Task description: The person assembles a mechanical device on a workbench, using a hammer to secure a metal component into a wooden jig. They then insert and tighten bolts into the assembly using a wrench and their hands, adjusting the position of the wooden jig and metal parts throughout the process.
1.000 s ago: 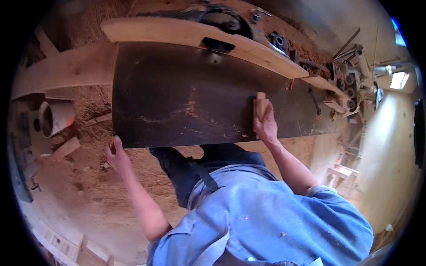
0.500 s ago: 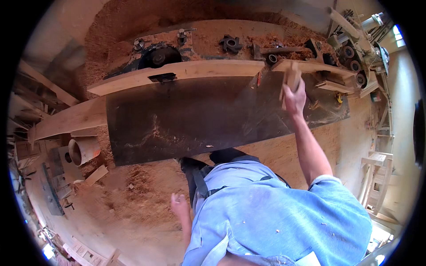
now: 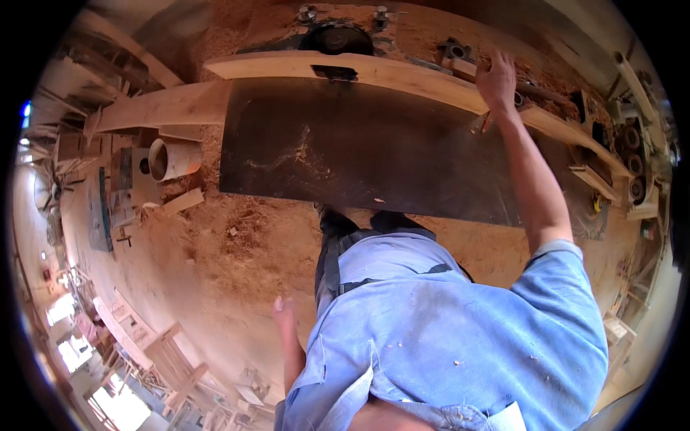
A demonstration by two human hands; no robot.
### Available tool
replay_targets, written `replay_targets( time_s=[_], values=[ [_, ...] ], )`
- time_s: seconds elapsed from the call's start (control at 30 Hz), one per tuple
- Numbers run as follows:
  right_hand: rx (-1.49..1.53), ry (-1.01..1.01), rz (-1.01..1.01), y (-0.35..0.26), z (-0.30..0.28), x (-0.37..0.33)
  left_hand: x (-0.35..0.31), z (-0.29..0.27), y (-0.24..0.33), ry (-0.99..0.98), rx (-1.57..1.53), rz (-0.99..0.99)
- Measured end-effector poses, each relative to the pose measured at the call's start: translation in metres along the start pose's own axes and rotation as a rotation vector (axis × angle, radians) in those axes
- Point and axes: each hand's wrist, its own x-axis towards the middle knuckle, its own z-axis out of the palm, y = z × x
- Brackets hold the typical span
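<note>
My right hand [image 3: 497, 82] reaches over the wooden fence board [image 3: 402, 74] at the far side of the dark machine table [image 3: 345, 151]. Its fingers are stretched out and look free of any grip. Just left of them a small wood block [image 3: 463, 70] lies behind the board, by a dark toothed cutter head [image 3: 455, 50]. My left hand [image 3: 284, 310] hangs low beside my body, away from the table. It is blurred, and how its fingers are set cannot be made out.
A dark round cutter [image 3: 336, 39] sits behind the fence, above a notch in it. A second board [image 3: 575, 136] runs on to the right. At left stand a long plank [image 3: 158, 106] and a bucket [image 3: 172, 159]. Shavings [image 3: 244, 237] cover the floor.
My right hand has carried the wood block from above the table to behind the fence and has let go of it. The view has shifted, so the table sits higher and further right.
</note>
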Motion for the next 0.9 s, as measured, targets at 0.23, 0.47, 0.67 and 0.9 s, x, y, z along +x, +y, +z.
replay_targets(
  time_s=[0.23,0.47,0.67,0.9],
  values=[
    [0.657,-0.286,-0.355,-0.143,0.026,-0.126,-0.055,0.034,-0.168,-0.054,0.275,-0.042],
    [0.512,-0.385,-0.275,-0.177,0.069,-0.142,-0.016,0.067,-0.238,-0.326,-0.784,-0.133],
    [0.255,-0.453,-0.201,-0.207,0.133,-0.151,0.044,0.006,-0.178,-0.095,0.243,0.149],
    [0.587,-0.922,-0.550,-0.405,0.130,-0.271,0.062,-0.080,-0.007,-0.049,0.156,0.159]
  ],
)
